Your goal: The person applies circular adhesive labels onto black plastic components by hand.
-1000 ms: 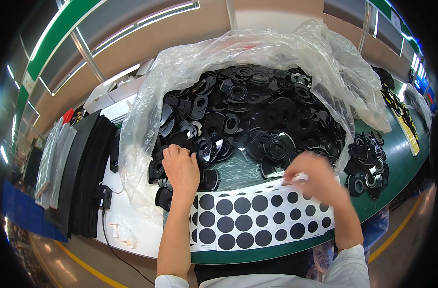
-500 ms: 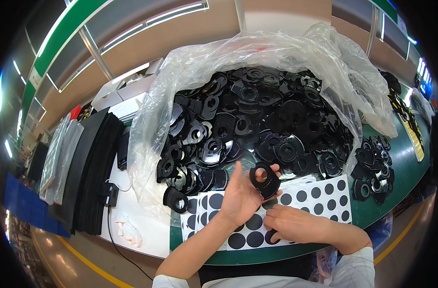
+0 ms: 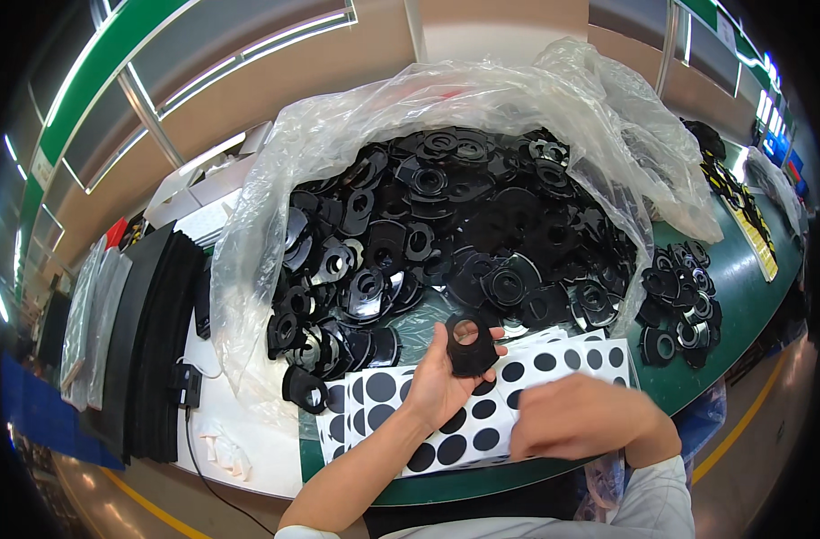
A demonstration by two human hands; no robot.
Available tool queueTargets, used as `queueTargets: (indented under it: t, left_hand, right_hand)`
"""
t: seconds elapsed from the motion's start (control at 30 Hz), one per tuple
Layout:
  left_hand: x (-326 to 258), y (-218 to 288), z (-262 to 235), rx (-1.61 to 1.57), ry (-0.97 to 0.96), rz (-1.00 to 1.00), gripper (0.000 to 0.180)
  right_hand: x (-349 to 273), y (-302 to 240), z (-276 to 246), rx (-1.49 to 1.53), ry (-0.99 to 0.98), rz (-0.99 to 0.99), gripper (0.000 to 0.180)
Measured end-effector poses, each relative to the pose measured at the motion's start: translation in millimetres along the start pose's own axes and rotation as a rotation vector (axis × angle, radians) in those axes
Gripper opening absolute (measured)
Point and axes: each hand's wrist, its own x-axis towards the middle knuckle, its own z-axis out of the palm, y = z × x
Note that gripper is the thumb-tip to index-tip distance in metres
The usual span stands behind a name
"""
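Left hand (image 3: 441,382) grips one black ringed part (image 3: 471,346) above the white sheet of black round stickers (image 3: 482,404), while the right hand (image 3: 580,418) rests curled on that sheet, its grasp hidden. Plenty remains: the clear bag (image 3: 275,207) on the desk (image 3: 742,305) brims with parts.

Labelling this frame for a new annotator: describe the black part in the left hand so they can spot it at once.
Start at the big clear plastic bag heaped with black parts. Just below its open mouth lie white sheets of black round stickers. Over them the left hand holds one flat black part with a round hole: the only one lifted clear of the pile.
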Motion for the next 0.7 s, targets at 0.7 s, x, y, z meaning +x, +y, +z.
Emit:
queueTargets:
  t: [0.7]
  left_hand:
    - [-4.3,-3.8,9.8,0.181,0.024,-0.016,0.055]
  right_hand:
    - [22.4,87.8,44.9,0.653,0.853,0.454,0.015]
